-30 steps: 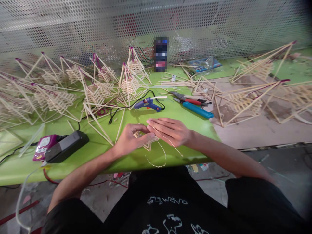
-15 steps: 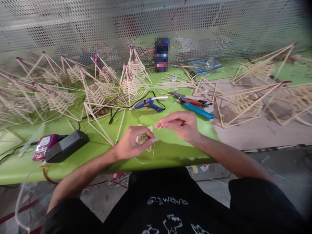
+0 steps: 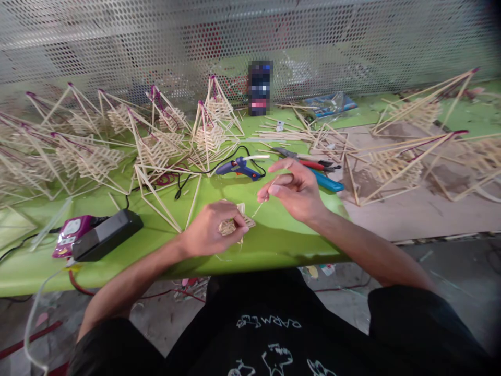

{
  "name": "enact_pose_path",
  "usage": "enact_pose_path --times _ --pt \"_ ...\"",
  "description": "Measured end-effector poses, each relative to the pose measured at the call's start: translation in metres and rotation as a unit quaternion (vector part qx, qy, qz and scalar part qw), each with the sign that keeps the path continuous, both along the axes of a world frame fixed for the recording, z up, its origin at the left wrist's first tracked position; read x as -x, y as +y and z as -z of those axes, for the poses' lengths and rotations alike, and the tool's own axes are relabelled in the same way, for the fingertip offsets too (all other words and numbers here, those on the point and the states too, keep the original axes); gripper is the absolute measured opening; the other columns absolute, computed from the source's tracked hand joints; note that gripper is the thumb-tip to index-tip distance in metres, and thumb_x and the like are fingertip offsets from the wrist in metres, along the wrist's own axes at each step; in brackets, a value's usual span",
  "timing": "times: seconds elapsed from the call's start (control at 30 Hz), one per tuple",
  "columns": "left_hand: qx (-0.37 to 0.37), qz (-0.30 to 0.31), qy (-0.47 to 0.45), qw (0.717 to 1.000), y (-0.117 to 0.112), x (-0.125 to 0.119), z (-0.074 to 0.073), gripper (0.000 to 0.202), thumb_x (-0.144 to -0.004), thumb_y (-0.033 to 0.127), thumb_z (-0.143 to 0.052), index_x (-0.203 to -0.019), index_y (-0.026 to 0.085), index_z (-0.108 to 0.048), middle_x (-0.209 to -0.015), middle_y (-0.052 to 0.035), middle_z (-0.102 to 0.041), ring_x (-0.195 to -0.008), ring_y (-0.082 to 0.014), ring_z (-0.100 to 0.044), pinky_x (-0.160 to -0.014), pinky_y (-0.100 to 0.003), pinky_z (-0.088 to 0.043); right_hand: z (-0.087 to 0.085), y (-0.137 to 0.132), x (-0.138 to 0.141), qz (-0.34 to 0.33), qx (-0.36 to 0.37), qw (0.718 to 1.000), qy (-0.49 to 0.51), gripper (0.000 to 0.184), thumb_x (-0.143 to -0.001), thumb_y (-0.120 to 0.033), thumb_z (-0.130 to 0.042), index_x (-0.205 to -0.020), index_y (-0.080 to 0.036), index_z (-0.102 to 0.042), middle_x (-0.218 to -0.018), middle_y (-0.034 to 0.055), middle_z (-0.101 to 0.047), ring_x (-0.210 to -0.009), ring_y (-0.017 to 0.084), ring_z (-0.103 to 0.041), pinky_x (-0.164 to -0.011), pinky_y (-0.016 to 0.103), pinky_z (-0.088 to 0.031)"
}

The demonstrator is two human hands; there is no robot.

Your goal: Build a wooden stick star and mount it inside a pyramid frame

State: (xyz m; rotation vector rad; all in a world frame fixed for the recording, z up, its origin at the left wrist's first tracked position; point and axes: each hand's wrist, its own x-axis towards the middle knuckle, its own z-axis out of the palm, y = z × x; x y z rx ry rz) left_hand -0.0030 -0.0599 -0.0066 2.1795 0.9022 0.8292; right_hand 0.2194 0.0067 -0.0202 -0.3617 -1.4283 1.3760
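Observation:
My left hand (image 3: 211,230) is closed on a small stack of thin wooden sticks (image 3: 235,223), pressing it onto the green table (image 3: 282,243) near the front edge. My right hand (image 3: 293,190) is raised just to the right of it, thumb and fingers pinched on a thin pale thread (image 3: 258,209) that runs down to the stick stack. A loose bit of the thread lies on the table below the stack.
A blue glue gun (image 3: 238,167) with a black cord lies behind my hands, pliers and a blue-handled cutter (image 3: 319,180) to its right. Several stick pyramids (image 3: 156,146) crowd the left and back, larger ones (image 3: 403,156) right. A black box (image 3: 104,235) and pink packet sit left.
My right hand lifted off the stick stack and rose up and to the right, pulling the thread taut; the loose loop on the table shrank. My left hand stayed on the stack.

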Motion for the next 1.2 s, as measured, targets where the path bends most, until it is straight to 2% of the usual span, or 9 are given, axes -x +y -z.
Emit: enact_pose_path --times 0.13,0.3,0.4,0.47,0.53,0.7,0.83,1.03,1.2 --pt "-0.003 0.002 0.009 1.0 -0.001 -0.002 0.004 0.013 -0.088 0.019 -0.064 -0.076 0.019 -0.07 -0.075 -0.0025 -0.073 -0.071 -0.0149 -0.067 -0.098 -0.044 -0.055 -0.001 0.008 -0.002 0.043 -0.021 0.999 0.002 0.021 -0.083 -0.033 -0.082 -0.09 -0.021 -0.067 -0.077 0.0 -0.08 -0.065 0.018 -0.078 -0.056 0.026 -0.061" --pt "0.004 0.033 -0.012 0.999 0.0 0.0 0.003 0.01 -0.087 0.021 -0.069 -0.077 0.02 -0.072 -0.077 -0.0026 -0.075 -0.072 -0.015 -0.069 -0.1 -0.044 -0.055 -0.001 0.01 -0.005 0.06 -0.013 0.998 -0.006 0.03 -0.085 -0.027 -0.08 -0.109 -0.024 -0.062 -0.079 -0.0039 -0.08 -0.063 0.016 -0.077 -0.055 0.025 -0.062" --pt "0.014 0.044 0.01 0.999 0.007 0.009 -0.004 0.017 -0.086 0.031 -0.076 -0.098 0.02 -0.075 -0.099 -0.0074 -0.078 -0.094 -0.0201 -0.072 -0.098 -0.042 -0.056 0.002 0.006 -0.004 0.07 -0.041 0.997 -0.011 0.019 -0.085 -0.02 -0.079 -0.097 -0.022 -0.064 -0.082 -0.0016 -0.081 -0.066 0.016 -0.077 -0.058 0.026 -0.063" --pt "-0.009 -0.005 0.038 0.999 0.015 0.019 -0.008 0.032 -0.087 0.035 -0.075 -0.114 0.018 -0.072 -0.112 -0.0105 -0.076 -0.105 -0.0224 -0.071 -0.097 -0.041 -0.057 0.003 0.004 -0.003 0.072 -0.058 0.996 -0.012 0.012 -0.084 -0.017 -0.079 -0.091 -0.02 -0.07 -0.085 0.0006 -0.081 -0.07 0.017 -0.078 -0.061 0.027 -0.064" --pt "-0.026 -0.018 0.106 0.994 0.024 0.031 -0.01 0.039 -0.089 0.035 -0.072 -0.124 0.019 -0.069 -0.123 -0.0106 -0.073 -0.116 -0.0246 -0.067 -0.107 -0.046 -0.052 0.004 0.002 -0.003 0.074 -0.069 0.995 -0.017 0.012 -0.083 -0.015 -0.08 -0.093 -0.021 -0.075 -0.087 0.0009 -0.082 -0.075 0.018 -0.079 -0.066 0.027 -0.066" --pt "0.032 0.069 0.247 0.966 0.034 0.052 -0.009 0.06 -0.089 0.034 -0.068 -0.147 0.032 -0.051 -0.157 -0.005 -0.049 -0.145 -0.031 -0.046 -0.122 -0.055 -0.037 0.001 0.0 -0.005 0.095 -0.13 0.984 -0.078 0.019 -0.09 -0.014 -0.07 -0.105 -0.024 -0.079 -0.1 0.0015 -0.082 -0.09 0.019 -0.079 -0.076 0.031 -0.068" --pt "0.064 0.124 0.275 0.951 0.034 0.056 -0.002 0.083 -0.085 0.032 -0.071 -0.159 0.033 -0.032 -0.166 -0.0058 -0.034 -0.153 -0.0331 -0.035 -0.126 -0.055 -0.031 0.002 -0.002 -0.006 0.146 -0.242 0.947 -0.155 0.031 -0.089 -0.01 -0.07 -0.114 -0.027 -0.076 -0.106 0.001 -0.081 -0.089 0.016 -0.079 -0.078 0.028 -0.067" --pt "0.034 0.094 0.206 0.973 0.039 0.046 0.011 0.076 -0.078 0.037 -0.08 -0.148 0.03 -0.05 -0.147 -0.0081 -0.059 -0.135 -0.0322 -0.056 -0.118 -0.054 -0.042 0.013 0.002 -0.005 0.172 -0.403 0.875 -0.205 0.037 -0.092 -0.012 -0.069 -0.124 -0.032 -0.07 -0.102 0.0008 -0.079 -0.084 0.012 -0.075 -0.074 0.025 -0.062" --pt "0.035 0.045 0.218 0.974 0.036 0.04 0.006 0.075 -0.077 0.046 -0.08 -0.143 0.024 -0.053 -0.138 -0.011 -0.064 -0.125 -0.0323 -0.061 -0.112 -0.052 -0.047 0.016 0.001 -0.004 0.197 -0.473 0.825 -0.239 0.034 -0.091 -0.013 -0.07 -0.121 -0.029 -0.071 -0.1 0.0023 -0.072 -0.079 0.012 -0.07 -0.068 0.026 -0.058"
